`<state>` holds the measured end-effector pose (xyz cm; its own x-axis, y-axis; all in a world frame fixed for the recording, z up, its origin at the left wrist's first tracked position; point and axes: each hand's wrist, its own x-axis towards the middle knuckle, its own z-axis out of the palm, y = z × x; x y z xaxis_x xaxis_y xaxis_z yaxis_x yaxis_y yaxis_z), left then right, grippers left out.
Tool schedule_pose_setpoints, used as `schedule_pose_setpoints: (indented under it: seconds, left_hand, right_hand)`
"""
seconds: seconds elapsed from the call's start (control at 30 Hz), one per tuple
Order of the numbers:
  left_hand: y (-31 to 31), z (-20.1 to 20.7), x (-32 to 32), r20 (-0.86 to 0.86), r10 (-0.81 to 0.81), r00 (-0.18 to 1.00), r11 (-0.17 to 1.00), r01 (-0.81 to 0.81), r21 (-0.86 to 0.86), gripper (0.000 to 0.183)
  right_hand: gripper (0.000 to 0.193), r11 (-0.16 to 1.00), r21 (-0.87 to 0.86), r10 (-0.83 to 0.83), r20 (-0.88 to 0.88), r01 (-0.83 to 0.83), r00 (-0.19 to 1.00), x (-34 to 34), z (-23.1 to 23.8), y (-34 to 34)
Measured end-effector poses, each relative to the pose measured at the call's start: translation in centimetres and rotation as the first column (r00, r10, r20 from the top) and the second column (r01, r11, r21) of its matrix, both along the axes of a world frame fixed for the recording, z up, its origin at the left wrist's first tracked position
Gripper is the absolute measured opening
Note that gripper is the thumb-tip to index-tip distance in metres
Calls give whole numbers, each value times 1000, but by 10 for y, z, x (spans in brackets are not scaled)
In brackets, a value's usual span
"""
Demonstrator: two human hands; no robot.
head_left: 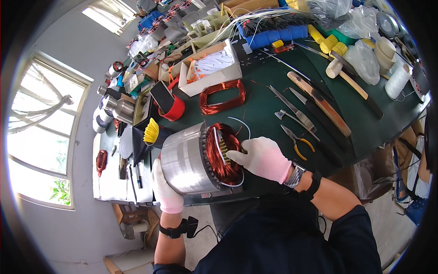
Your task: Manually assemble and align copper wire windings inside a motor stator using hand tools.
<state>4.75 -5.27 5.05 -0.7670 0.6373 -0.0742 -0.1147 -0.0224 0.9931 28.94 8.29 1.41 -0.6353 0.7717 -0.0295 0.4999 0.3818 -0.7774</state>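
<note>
A silver cylindrical motor stator (185,157) lies on its side at the bench's near edge. Reddish copper windings (214,155) bulge from its right end, with yellow-green strips showing inside the bore. My left hand (165,189), in a white and pink glove, holds the stator's left end; some of its fingers are hidden behind the metal. In a matching glove, my right hand (262,157) is closed at the windings' right rim, thumb toward the bore, other fingertips out of sight. A thin white sleeve (240,121) arcs above it, and a white cord loops round the windings.
Behind the stator lies a copper coil (222,97), beside a box of white strips (212,68) and a red round holder (172,108). Pliers (296,141), scissors (296,122), a knife (315,109) and a mallet (351,82) lie to the right. A black cup of yellow strips (157,134) stands left.
</note>
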Motion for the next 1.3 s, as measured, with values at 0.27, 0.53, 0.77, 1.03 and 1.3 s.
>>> schedule_pose_setpoints:
  seconds: [0.27,0.53,0.77,1.03,1.3]
  left_hand:
    - [2,-8,-36,156,-295,943,954,282,103,57]
    - [-24,-170,-150,107,-580,807,814,577,67,50]
    - [-8,-202,-154,447,-653,611,757,513,405,50]
    - [4,-149,-106,85,-474,876,865,445,231,38]
    - [-59,-60,-12,-752,-630,192,739,444,-506,68]
  right_hand:
    - [41,994,81,-61,-173,76,983,-14,-40,3]
    - [36,989,135,-29,-202,57,979,-15,-39,-1]
    - [42,969,244,-20,-114,48,993,-18,-36,7]
    - [29,995,44,96,-120,-91,988,22,5,9]
    - [33,500,805,-652,106,320,751,243,3,76]
